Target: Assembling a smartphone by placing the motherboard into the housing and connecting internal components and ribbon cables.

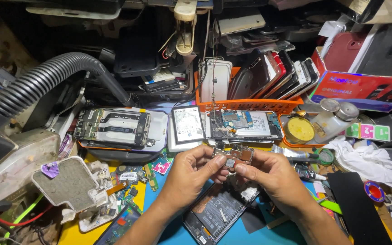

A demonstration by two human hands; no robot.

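Centrally, just below mid-frame, both hands grasp a small circuit board (233, 157). The left hand (191, 174) pinches its left edge between thumb and fingers; the right hand (271, 174) pinches its right edge likewise. Directly beneath them lies an opened phone (216, 213) on a blue mat (246, 233). Above the board sit a second opened phone (246, 124) and a loose battery (187, 124). A grey ribbed hose (46, 81) crosses the upper left. An orange basket (250, 105) of phones stands at upper centre.
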